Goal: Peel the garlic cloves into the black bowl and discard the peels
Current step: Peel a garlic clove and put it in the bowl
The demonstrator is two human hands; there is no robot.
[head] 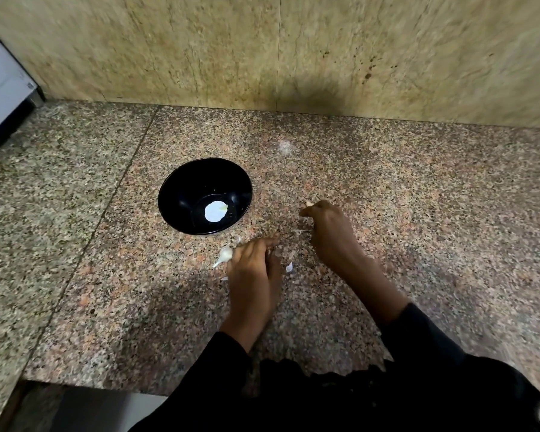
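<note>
Near the black bowl (204, 196), the left hand (253, 266) holds the garlic bulb (225, 254) while the right hand (326, 226) pinches peel; pull gently.

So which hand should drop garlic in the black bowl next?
Probably the left hand. It rests by the white garlic, just below the black bowl. The right hand sits further right, pinching something small, likely peel; blur hides what.
</note>
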